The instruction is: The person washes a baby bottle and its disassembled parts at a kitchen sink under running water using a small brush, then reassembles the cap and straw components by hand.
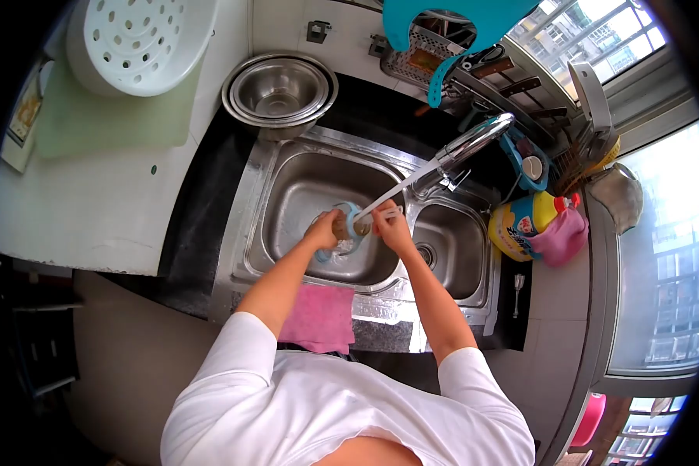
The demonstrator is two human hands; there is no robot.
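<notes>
Bowls (278, 89) stand stacked at upper left, then mid-frame, in the sink (295, 182), the left hand (326, 230) grips a bluish cup (351, 215) under running water (400, 187), the right hand (390, 225) closed on its right side, the tap (478, 138) and bottle (512, 227) farther right.

Pale-blue item (351, 212) partly covered by left hand (325, 231) and right hand (391, 225); type indeterminate. White perforated basket (144, 46): cut by top edge. Yellow bottle (547, 208): label print illegible, part behind pink cloth (563, 238).

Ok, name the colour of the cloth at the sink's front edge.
The cloth is pink, seen in the head view.
</notes>
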